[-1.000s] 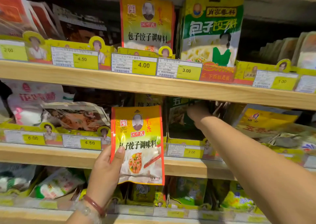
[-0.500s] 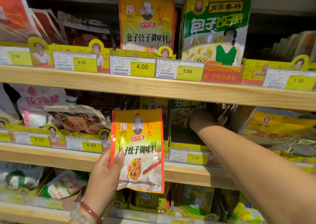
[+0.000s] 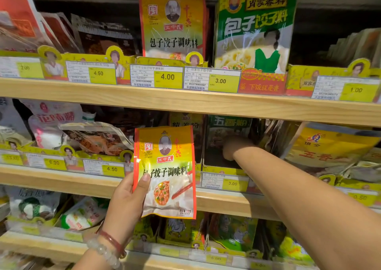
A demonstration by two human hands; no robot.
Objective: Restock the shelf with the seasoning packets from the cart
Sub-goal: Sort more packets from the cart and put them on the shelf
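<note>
Three pale wooden shelf boards [image 3: 185, 104] run across the whole view, each fronted by a yellow cardboard rail with white and yellow price tags [image 3: 156, 77]; the lowest board is cut off at the bottom edge. The back of every tier is dark, so the packets deep inside are hard to make out, and those at the far right of the top tier are blurred.

The right forearm [image 3: 299, 187] reaches diagonally from the lower right corner into the middle tier. The right hand [image 3: 235, 146] lies in shadow against a dark green packet with pale lettering [image 3: 228, 129] standing in a yellow tray; its fingers are hidden, so whether it grips anything cannot be told.

On the top tier a tall green and yellow dumpling-seasoning pouch [image 3: 255, 28] stands just beside an upright yellow and red pouch with a portrait [image 3: 173, 24].

A matching yellow and red seasoning packet with a portrait and a dumpling picture [image 3: 165, 170] is held upright in front of the middle shelf edge, off the shelf. The left hand [image 3: 125, 205] pinches its lower left side, thumb on the front, fingers behind. A red cord and pale bead bracelet [image 3: 107, 249] circle that wrist.
</note>
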